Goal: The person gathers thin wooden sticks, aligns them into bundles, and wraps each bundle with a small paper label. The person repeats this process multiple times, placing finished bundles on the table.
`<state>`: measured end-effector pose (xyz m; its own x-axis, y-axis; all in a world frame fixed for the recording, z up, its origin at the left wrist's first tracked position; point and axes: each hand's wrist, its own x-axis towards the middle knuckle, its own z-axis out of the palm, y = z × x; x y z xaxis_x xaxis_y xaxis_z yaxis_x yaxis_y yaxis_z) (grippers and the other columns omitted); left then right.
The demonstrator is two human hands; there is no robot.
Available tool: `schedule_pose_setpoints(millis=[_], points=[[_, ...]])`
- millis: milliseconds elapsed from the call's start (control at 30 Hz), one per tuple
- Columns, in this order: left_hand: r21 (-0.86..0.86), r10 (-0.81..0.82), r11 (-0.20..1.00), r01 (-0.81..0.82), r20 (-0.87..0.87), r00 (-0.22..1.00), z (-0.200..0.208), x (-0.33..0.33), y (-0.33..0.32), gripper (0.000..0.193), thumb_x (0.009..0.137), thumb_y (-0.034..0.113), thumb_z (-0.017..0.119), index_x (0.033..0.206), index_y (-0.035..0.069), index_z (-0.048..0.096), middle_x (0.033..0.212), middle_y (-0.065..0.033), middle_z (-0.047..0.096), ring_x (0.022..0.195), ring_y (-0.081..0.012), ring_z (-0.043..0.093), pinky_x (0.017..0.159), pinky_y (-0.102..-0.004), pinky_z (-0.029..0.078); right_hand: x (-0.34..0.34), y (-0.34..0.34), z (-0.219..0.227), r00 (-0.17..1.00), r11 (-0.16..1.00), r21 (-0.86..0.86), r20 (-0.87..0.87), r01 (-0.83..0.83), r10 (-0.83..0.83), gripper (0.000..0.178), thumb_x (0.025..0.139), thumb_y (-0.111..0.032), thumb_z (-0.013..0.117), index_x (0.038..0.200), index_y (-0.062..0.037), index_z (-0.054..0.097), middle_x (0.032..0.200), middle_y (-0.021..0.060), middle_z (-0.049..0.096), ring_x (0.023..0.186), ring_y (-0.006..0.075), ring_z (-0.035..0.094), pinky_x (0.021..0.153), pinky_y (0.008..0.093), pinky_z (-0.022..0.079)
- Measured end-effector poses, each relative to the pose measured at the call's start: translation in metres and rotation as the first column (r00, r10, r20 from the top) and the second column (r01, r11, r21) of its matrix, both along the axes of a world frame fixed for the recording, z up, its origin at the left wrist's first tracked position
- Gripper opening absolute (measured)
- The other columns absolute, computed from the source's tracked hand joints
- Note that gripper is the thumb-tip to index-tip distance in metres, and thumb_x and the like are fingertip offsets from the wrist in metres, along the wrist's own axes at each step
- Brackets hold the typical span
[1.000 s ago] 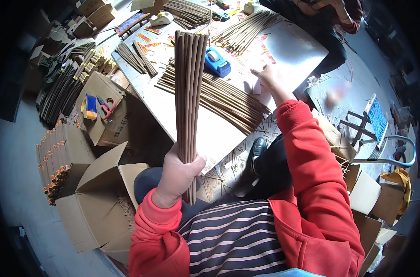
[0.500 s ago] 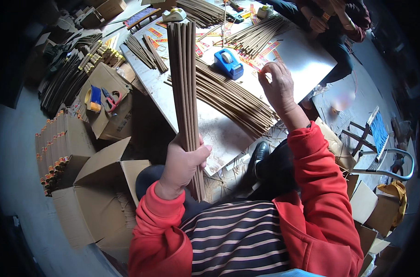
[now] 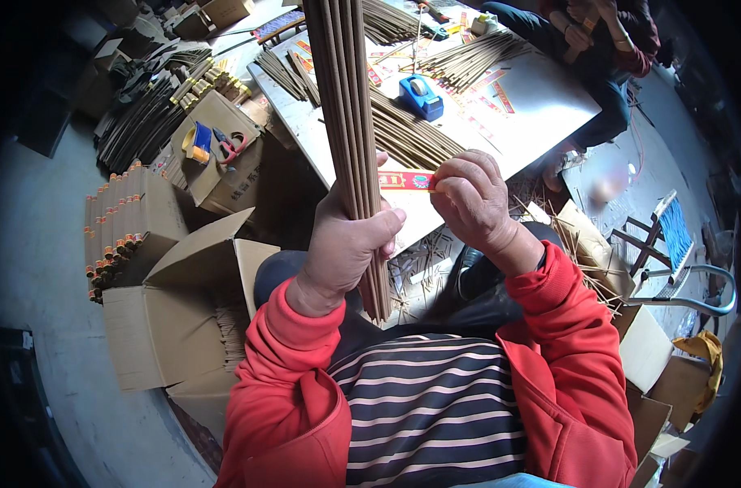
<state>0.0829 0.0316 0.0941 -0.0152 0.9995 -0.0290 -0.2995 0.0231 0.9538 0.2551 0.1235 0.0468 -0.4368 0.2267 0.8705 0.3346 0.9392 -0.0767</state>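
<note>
Your left hand [image 3: 346,244] is clenched around a bundle of brown sticks [image 3: 346,106], held upright in front of your chest, its lower ends poking out just below the grip. Your right hand [image 3: 472,199] pinches one end of a red paper strip [image 3: 407,180], whose other end touches the bundle just above your left grip. Beyond both hands the worktop [image 3: 541,106] carries more loose stick piles [image 3: 411,134] and a blue tape dispenser [image 3: 421,96]. Left of your grip an open cardboard box [image 3: 175,317] stands on the floor; another person [image 3: 602,32] sits across the worktop.
</note>
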Motion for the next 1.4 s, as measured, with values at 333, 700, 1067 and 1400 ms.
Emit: schedule_pose_setpoints(millis=[333,700,1067,1400], points=[[0.026,-0.008,1.000,0.009,-0.013,1.000,0.022,0.016,-0.059,0.060,0.078,-0.004,0.059,0.132,-0.004,0.033,0.067,-0.0015,0.052,0.051,-0.0081,0.050,0.047,-0.0211,0.042,0.019,-0.067,0.017,0.962,0.963,-0.270,-0.268,-0.017,-0.059,0.021,0.059,0.000,0.071,0.073,-0.0090,0.058,0.081,0.0071,0.054,0.078,0.0244,0.054,0.066,0.0329,0.044],[0.024,0.001,1.000,0.001,-0.064,0.998,0.038,0.030,-0.085,0.045,0.077,-0.003,0.057,0.119,-0.003,0.043,0.063,-0.0026,0.050,0.049,-0.0103,0.049,0.046,-0.0227,0.042,0.022,-0.102,0.032,0.996,0.998,-0.063,-0.086,-0.027,0.022,0.022,0.060,0.001,0.067,0.073,-0.0078,0.051,0.085,0.0067,0.054,0.080,0.0249,0.055,0.071,0.0341,0.045],[-0.158,-0.239,0.967,0.199,-0.304,0.922,0.056,0.029,-0.089,0.020,0.077,0.000,0.059,0.097,-0.001,0.054,0.073,-0.0021,0.057,0.059,-0.0083,0.055,0.053,-0.0208,0.044,0.032,-0.121,0.041,0.631,-0.539,-0.590,-0.764,-0.601,0.133,0.032,0.086,-0.016,0.058,0.113,-0.0017,0.046,0.100,0.0123,0.059,0.089,0.0188,0.062,0.078,0.0288,0.051],[-0.215,-0.223,0.966,0.146,-0.396,0.891,0.032,0.009,-0.095,0.031,0.073,0.001,0.063,0.101,0.000,0.051,0.066,0.0001,0.051,0.050,-0.0050,0.048,0.045,-0.0198,0.039,0.035,-0.142,0.023,0.718,-0.415,-0.660,-0.696,-0.626,0.024,0.017,0.089,-0.021,0.061,0.088,-0.0055,0.054,0.071,-0.0010,0.052,0.051,0.0044,0.041,0.047,0.0179,0.034]])
